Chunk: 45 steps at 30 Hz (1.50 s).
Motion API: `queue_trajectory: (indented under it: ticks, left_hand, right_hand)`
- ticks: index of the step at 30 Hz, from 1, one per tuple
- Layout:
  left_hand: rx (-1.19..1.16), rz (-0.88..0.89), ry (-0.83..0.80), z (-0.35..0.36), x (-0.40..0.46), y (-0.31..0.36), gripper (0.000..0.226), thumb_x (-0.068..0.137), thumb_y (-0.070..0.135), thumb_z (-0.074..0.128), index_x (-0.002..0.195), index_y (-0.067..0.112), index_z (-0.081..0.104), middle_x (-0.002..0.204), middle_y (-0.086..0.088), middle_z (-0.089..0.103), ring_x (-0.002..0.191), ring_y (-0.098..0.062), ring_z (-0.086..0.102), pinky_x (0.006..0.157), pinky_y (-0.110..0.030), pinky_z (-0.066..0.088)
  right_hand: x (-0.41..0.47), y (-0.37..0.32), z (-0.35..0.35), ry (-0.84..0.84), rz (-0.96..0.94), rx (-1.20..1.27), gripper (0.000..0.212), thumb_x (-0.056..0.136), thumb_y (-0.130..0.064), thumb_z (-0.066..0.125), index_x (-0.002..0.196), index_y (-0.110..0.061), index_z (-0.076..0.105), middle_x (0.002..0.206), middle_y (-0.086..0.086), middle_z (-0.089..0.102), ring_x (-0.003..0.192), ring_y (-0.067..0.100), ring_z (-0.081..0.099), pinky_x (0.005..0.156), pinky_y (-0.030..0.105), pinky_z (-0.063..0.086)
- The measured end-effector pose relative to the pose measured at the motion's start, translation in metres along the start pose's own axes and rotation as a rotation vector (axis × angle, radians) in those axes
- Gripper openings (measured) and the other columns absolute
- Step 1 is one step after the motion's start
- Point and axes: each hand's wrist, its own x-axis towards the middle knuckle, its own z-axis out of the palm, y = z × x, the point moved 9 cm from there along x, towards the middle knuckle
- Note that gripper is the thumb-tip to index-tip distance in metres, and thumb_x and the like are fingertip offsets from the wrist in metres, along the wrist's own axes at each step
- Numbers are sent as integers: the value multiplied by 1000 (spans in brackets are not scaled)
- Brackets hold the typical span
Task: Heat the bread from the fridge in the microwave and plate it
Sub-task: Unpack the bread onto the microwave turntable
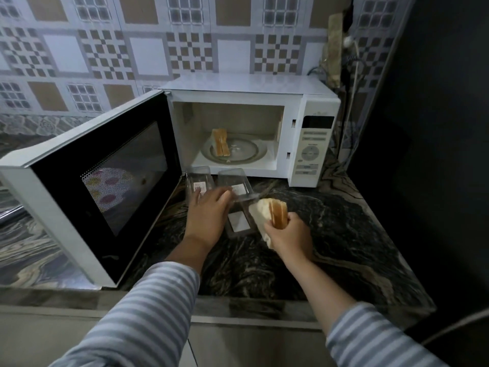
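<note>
— Golden crust, pale crumb: that is the bread [275,211] in my right hand [287,233]. My fingers are wrapped round it from below and it is lifted off the counter, in front of the microwave [254,128] and a little right of its open mouth.

— Only that one piece?

— No. More bread, the second piece [221,146], stands on edge inside the microwave, on the left part of the glass turntable [246,149].

— And your other hand?

— My left hand [209,214] is stretched out palm down in front of the microwave, fingers loosely spread, the tips resting on the clear plastic packaging [232,185]. It grips nothing that I can see. The packaging lies open just before the microwave's front edge, white labels showing through it, and another dark tray-like part [238,222] sits between my two hands.

— The door?

— The microwave door [103,181] is swung fully out to the left, its dark window facing me. The control panel [313,149] is on the microwave's right side.

— What is underneath?

— A dark marbled countertop [330,234] carries the microwave and the packaging. Behind the microwave rises a wall of patterned tiles [148,54], and cables [352,83] hang down at its right rear corner. My striped sleeves [148,308] fill the near edge.
</note>
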Motion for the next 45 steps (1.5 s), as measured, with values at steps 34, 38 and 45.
queue_trajectory:
  ticks: [34, 38, 45]
  left_hand:
    - [94, -700, -271, 62, -56, -111, 74, 82, 52, 21, 147, 21, 33, 154, -1, 31, 141, -18, 29, 119, -38, 11]
    - [123, -682, -249, 62, -55, -112, 80, 77, 55, 13, 145, 22, 35, 153, 1, 33, 140, -14, 29, 118, -37, 12]
    - [111, -679, -236, 62, -54, -113, 76, 78, 55, 18, 144, 21, 38, 151, 1, 35, 140, -13, 29, 119, -36, 11]
  right_hand:
    - [236, -131, 107, -36, -111, 39, 43, 74, -53, 66, 98, -17, 67, 100, 7, 68, 91, 30, 65, 74, 33, 51]
    - [258, -144, 129, -22, -103, -7, 53, 78, -54, 62, 109, -11, 65, 115, 12, 66, 108, 34, 60, 92, 41, 48]
    - [286, -153, 152, -48, -130, -17, 59, 76, -59, 56, 109, -12, 65, 118, 14, 66, 113, 34, 60, 103, 48, 41]
